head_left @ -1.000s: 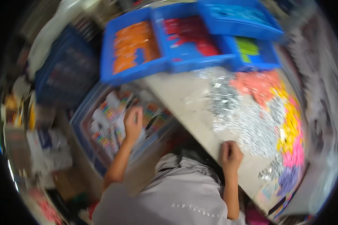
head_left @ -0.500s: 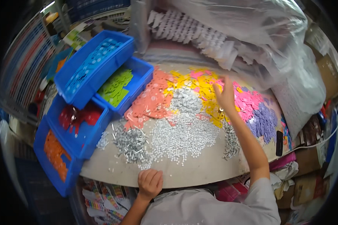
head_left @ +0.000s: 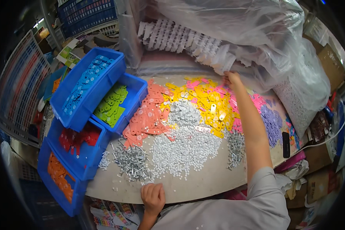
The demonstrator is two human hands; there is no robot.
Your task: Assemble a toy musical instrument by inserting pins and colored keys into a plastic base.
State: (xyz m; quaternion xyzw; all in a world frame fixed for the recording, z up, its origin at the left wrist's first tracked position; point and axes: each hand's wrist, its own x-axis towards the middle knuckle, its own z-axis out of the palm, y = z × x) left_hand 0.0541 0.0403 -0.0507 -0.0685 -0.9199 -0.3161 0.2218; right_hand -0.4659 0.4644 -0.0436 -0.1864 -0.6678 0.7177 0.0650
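My right hand (head_left: 231, 78) reaches to the back of the table, its fingers closed at the lower corner of a stack of white perforated sheets (head_left: 188, 40). The fingertips are partly hidden. My left hand (head_left: 153, 194) rests loosely curled on the table's front edge, with nothing showing in it. Under my right forearm lie yellow plastic tags (head_left: 211, 100) and pink tags (head_left: 257, 100). Small white round pieces (head_left: 184, 147) form a wide pile in the middle, with larger white-grey pieces (head_left: 183, 112) behind it. Silvery metal pins (head_left: 131, 163) lie left of them.
Blue bins (head_left: 89, 103) stacked at the left hold blue, green, red and orange tags. Coral tags (head_left: 149, 115) and purple tags (head_left: 271, 124) lie on the table. More pins (head_left: 235, 147) and a black oblong object (head_left: 286, 145) are at right. A clear plastic bag (head_left: 272, 38) hangs behind.
My right hand has moved from above the yellow tags back to the corner of the white sheets, and its fingers have closed. My left hand stays on the table edge. The view has shifted slightly.
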